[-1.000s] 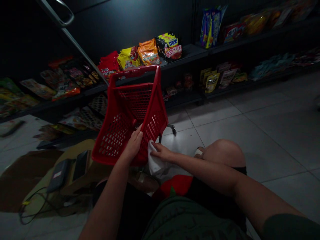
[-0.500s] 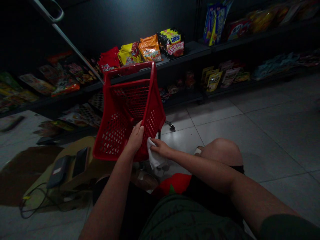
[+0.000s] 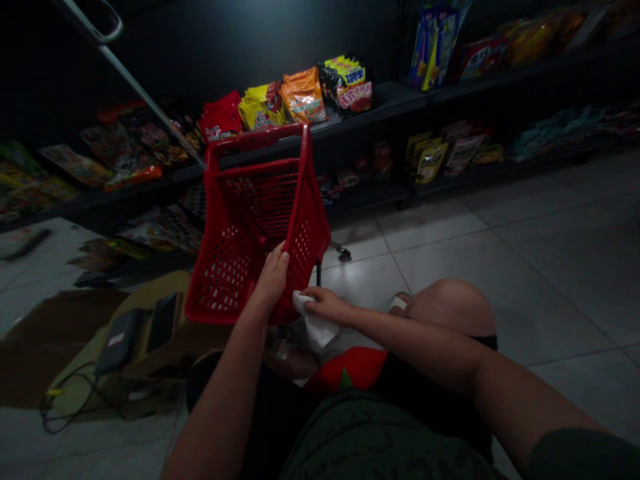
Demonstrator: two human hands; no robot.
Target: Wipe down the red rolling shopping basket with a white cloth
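Basket: red, wheeled, mouth facing the person; perforated walls show inside.
Left hand: fingers nearly straight, laid on the basket's right rim; cannot tell whether they grip.
Right hand: fingers closed in a pinch on the cloth.
Cloth: white, at the basket's near right corner.
Shelf: behind the basket, bearing red, yellow, orange and black packets.
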